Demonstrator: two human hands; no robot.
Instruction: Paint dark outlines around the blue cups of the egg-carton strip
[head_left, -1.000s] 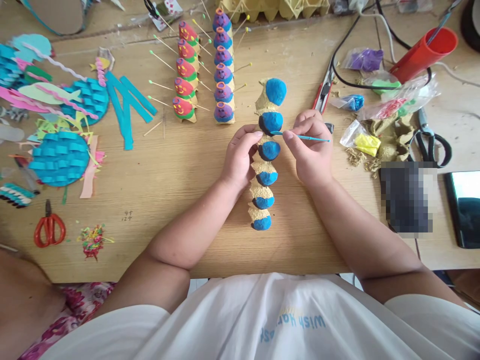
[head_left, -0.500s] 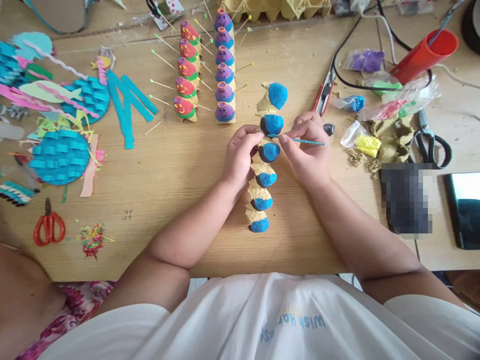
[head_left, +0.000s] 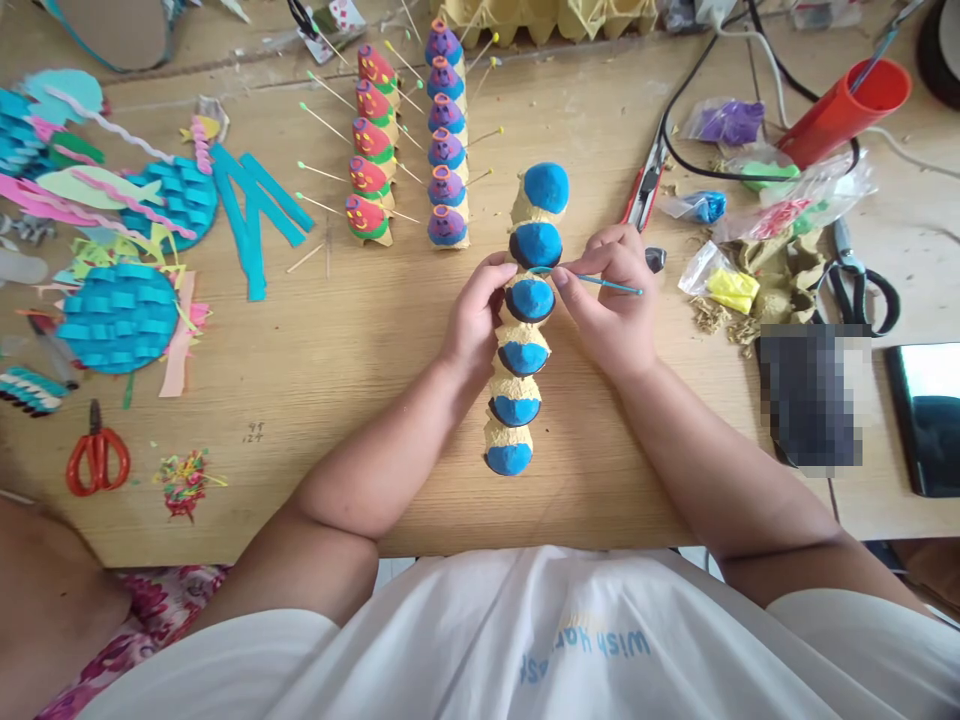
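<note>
Holding a blue-domed carton strip (head_left: 529,299) over the wood-grained desk (head_left: 337,350), the left hand (head_left: 478,312) faces the right hand (head_left: 616,312), which pinches a blue stick (head_left: 621,287); red-handled scissors (head_left: 97,441) lie beside colourful scraps (head_left: 184,482).

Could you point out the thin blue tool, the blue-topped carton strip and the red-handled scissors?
Thin blue tool (head_left: 609,284): head view, on its shaft.
Blue-topped carton strip (head_left: 523,335): head view, on bare tan card near its middle.
Red-handled scissors (head_left: 96,443): head view, where the handles meet.

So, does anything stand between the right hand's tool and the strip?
Nothing visible does: the right hand holds the tool with its tip at the strip, between the second and third cups from the far end.
</note>
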